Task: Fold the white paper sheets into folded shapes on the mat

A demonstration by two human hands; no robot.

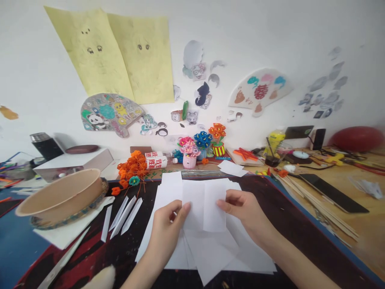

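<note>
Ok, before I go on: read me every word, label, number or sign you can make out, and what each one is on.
"囍", red, on the right-hand wall fan.
"节节", red, on the front bottle; its other characters are uncertain.
Rear bottle: red characters, too blurred and partly covered.
Yellow bottle: label too blurred.
Folded paper in the hands: no text visible.

Pretty busy white wall (270, 32) tbh: two yellow sheets (153, 76) with doodled eyes (143, 47), a panda fan (110, 114), a red-character fan (260, 91), cartoon stickers (199, 71) between. Wooden desk (371, 228) below, soft light.
</note>
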